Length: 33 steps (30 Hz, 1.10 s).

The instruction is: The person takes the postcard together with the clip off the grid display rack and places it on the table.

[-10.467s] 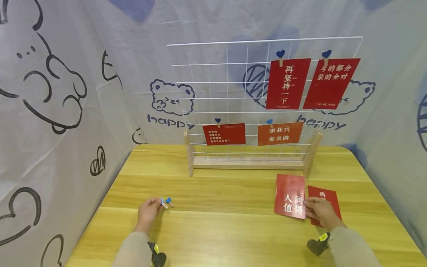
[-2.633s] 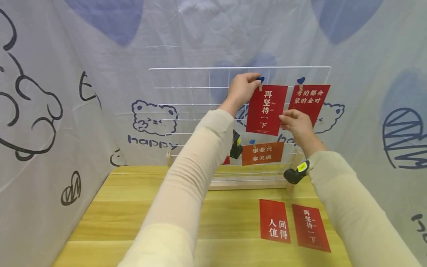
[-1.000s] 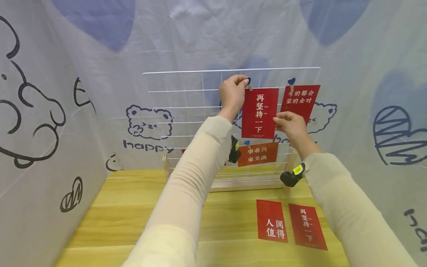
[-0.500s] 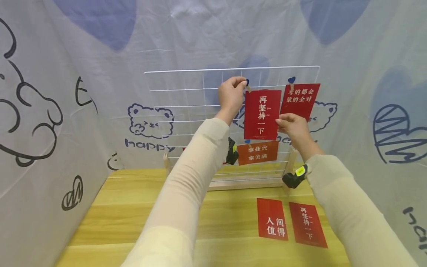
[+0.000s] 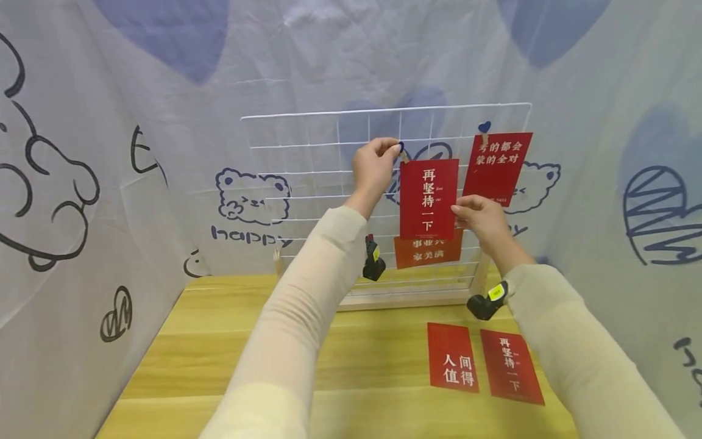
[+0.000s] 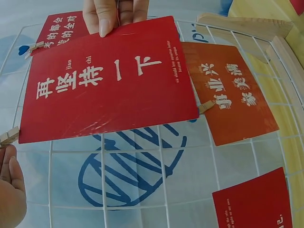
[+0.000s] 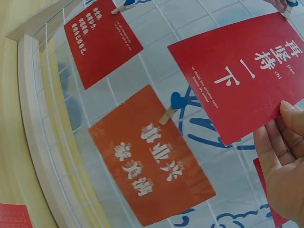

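Note:
In front of a white wire grid (image 5: 323,172), both hands hold one red card (image 5: 411,201) with white vertical writing. My left hand (image 5: 373,169) pinches a small wooden clothespin (image 5: 404,157) with a dark blue heart at the card's upper left corner. The left wrist view shows that clothespin (image 6: 9,136) biting the card's corner. My right hand (image 5: 482,219) pinches the card's right edge between thumb and fingers. The card's lower edge overlaps an orange card (image 5: 428,256) clipped lower on the grid. Another red card (image 5: 496,174) hangs at the upper right from a blue heart clothespin (image 5: 484,127).
Two red cards, one left (image 5: 451,350) and one right (image 5: 512,372), lie on the wooden table (image 5: 219,341) before the rack. A further red card (image 7: 102,40) hangs low on the grid, mostly behind the left arm in the head view. Printed cloth (image 5: 307,55) surrounds the table.
Earlier, the right hand set a red card down on the table. Since then both hands have reached the vertical-writing card, which has come down and slightly left from its upper spot with its clothespin.

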Each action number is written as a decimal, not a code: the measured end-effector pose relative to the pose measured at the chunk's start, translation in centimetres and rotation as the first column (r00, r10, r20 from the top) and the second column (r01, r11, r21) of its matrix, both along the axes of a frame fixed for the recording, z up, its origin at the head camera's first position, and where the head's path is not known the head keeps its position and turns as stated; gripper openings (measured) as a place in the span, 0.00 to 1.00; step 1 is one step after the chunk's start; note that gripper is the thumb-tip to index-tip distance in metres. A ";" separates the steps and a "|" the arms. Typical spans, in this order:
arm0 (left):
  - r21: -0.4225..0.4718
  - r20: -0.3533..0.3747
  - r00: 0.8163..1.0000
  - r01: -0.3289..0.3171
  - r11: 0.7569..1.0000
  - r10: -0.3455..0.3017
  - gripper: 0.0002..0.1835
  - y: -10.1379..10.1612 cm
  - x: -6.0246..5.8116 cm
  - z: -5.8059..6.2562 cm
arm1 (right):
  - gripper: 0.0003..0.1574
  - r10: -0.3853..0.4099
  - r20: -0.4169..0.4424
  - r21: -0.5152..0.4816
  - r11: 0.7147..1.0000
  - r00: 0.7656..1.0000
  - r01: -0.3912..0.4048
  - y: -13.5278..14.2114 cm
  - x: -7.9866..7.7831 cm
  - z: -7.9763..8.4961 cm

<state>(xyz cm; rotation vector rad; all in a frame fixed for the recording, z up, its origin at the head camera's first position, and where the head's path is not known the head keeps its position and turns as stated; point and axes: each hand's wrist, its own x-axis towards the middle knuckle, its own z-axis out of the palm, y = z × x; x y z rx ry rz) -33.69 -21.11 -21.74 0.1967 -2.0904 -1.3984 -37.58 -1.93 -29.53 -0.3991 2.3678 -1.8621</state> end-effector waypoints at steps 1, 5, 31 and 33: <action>-0.003 0.001 1.000 0.000 1.000 0.000 0.11 0.0 0.1 -0.1 | 0.17 0.005 0.001 -0.007 1.000 1.000 -0.005 0.0 0.1 -0.1; -0.004 -0.001 1.000 0.001 1.000 -0.001 0.11 -0.2 0.4 -0.6 | 0.21 0.012 0.009 0.027 1.000 1.000 -0.013 0.0 0.4 -0.7; 0.129 0.045 0.999 -0.001 0.992 -0.005 0.11 -3.4 5.1 -5.3 | 0.18 0.101 0.075 0.029 0.994 0.992 -0.103 -0.9 3.0 -4.6; 0.137 0.058 0.998 -0.007 0.991 -0.001 0.11 -3.8 5.6 -5.6 | 0.17 0.106 0.098 0.002 0.994 0.990 -0.106 -1.2 3.3 -4.9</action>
